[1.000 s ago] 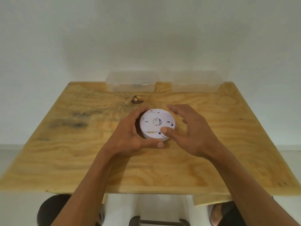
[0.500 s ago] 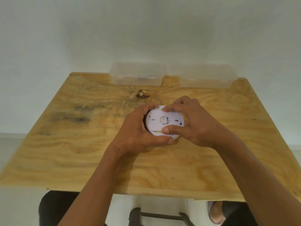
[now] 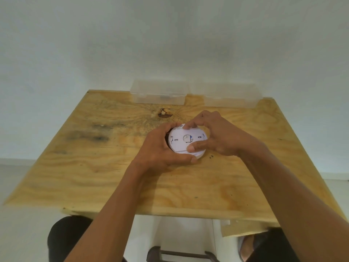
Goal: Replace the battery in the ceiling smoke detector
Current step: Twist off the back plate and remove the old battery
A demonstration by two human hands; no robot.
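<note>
A round white smoke detector [image 3: 181, 140] lies with its flat back plate facing up on the plywood table [image 3: 98, 167], near the middle. My left hand [image 3: 160, 150] wraps around its left and near rim, thumb along the front edge. My right hand [image 3: 217, 137] grips it from the right, thumb pressed on the back plate and fingers curled over the far rim. The detector's right side is hidden under my fingers. No battery is visible.
Two clear plastic boxes stand at the table's far edge against the white wall, one [image 3: 158, 96] left of centre and one [image 3: 230, 100] to the right. A dark knot [image 3: 165, 112] marks the wood behind the detector. A stool frame [image 3: 181, 254] shows below the near edge.
My right hand has closed from hovering open beside the detector to gripping its right side and top. The left hand kept its hold, and the view shifted slightly.
</note>
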